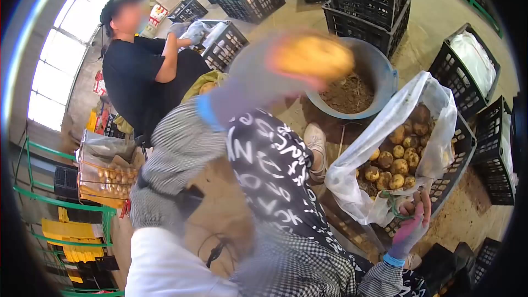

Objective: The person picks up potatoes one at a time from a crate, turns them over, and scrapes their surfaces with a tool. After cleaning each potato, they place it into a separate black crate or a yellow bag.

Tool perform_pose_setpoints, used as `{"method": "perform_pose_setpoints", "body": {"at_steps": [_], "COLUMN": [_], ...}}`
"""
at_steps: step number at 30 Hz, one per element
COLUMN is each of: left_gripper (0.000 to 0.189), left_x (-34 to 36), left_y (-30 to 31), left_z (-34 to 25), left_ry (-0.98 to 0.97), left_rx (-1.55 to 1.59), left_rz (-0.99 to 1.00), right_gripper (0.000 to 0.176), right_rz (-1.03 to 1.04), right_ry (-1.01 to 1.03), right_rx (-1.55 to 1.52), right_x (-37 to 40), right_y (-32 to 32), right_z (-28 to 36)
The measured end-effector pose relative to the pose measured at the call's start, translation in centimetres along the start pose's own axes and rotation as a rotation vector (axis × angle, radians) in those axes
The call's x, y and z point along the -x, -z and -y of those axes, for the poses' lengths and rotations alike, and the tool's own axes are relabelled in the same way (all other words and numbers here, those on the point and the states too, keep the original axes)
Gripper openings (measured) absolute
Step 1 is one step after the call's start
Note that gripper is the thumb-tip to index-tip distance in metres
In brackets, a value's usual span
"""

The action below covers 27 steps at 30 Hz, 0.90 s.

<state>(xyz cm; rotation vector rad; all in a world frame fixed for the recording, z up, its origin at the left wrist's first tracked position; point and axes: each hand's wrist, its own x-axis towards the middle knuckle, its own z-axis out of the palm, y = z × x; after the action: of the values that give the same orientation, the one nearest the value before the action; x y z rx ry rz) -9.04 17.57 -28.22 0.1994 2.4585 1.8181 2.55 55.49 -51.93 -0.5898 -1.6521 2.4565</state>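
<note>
Blurred by motion, my gloved left hand (258,69) is raised in the middle of the view with a large yellow potato (313,56) in its fingers. My right hand (412,223), in a grey and pink glove, grips the lower edge of a clear plastic bag (355,184) beside a green tie (393,209). The bag lines a black crate (459,151), and several potatoes (399,166) with soil on them lie inside it. Behind the raised potato stands a blue-grey tub (379,60) with loose soil in it.
A person (140,71) in dark clothes sits at the upper left by another lined crate (228,44). Black crates (366,0) are stacked at the back, with more (467,69) along the right. A bag of potatoes (107,173) and green racks (60,195) stand at the left.
</note>
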Motion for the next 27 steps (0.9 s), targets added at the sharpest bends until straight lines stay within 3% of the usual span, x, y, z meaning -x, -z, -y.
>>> {"method": "perform_pose_setpoints", "body": {"at_steps": [1,3,6,7,8,10,12,13,15,16,22,25,26,27], "left_gripper": [0.073,0.074,0.068,0.066,0.067,0.069,0.071,0.07,0.068,0.063,0.05,0.039,0.035,0.035], "left_x": [0.9,5.7,11.0,12.7,15.9,19.3,19.5,19.8,19.7,18.6,16.8,13.2,10.7,8.0], "left_y": [4.5,11.9,16.2,16.6,18.5,19.6,19.4,19.7,20.7,18.7,22.5,23.7,23.1,22.2], "left_z": [1.7,3.3,9.9,13.3,19.8,26.6,27.9,28.4,27.7,23.9,23.5,21.4,18.9,17.3], "left_ry": [-0.163,-0.255,0.12,0.298,0.314,0.31,0.257,0.255,0.231,0.306,0.307,-0.04,0.021,-0.093], "left_rx": [-0.161,-1.048,-1.354,-1.37,-1.343,-1.31,-1.311,-0.996,-0.366,-0.381,-0.655,-1.098,-0.993,-0.91], "left_rz": [-0.188,-0.614,-0.768,-0.769,-0.647,-0.544,-0.574,-0.654,-0.791,-0.834,-0.806,-0.641,-0.564,-0.481], "right_gripper": [0.04,0.039,0.042,0.041,0.041,0.04,0.04,0.04,0.039,0.039,0.04,0.04,0.04,0.039], "right_rz": [-0.04,-0.057,-0.036,-0.051,-0.063,-0.054,-0.028,-0.036,-0.044,-0.044,-0.05,-0.033,-0.027,-0.054], "right_ry": [-0.022,-0.052,-0.009,-0.011,-0.012,-0.021,-0.034,-0.038,-0.042,-0.045,-0.056,-0.022,-0.013,-0.028], "right_rx": [-0.047,-0.012,0.075,0.101,0.127,0.176,0.206,0.227,0.257,0.261,0.269,0.271,0.323,0.339], "right_x": [-0.2,-0.6,-1.2,-1.4,-1.2,-1.6,-1.5,-1.5,-1.6,-1.6,-1.1,-1.3,-0.9,-0.5], "right_y": [0.7,1.4,1.8,1.7,1.6,2.1,2.9,3.4,3.7,3.6,3.2,4.2,3.3,1.9], "right_z": [-0.7,-1.2,-1.0,-1.1,-0.9,-0.9,-1.0,-1.0,-1.1,-1.1,-1.0,-1.2,-0.4,0.7]}}
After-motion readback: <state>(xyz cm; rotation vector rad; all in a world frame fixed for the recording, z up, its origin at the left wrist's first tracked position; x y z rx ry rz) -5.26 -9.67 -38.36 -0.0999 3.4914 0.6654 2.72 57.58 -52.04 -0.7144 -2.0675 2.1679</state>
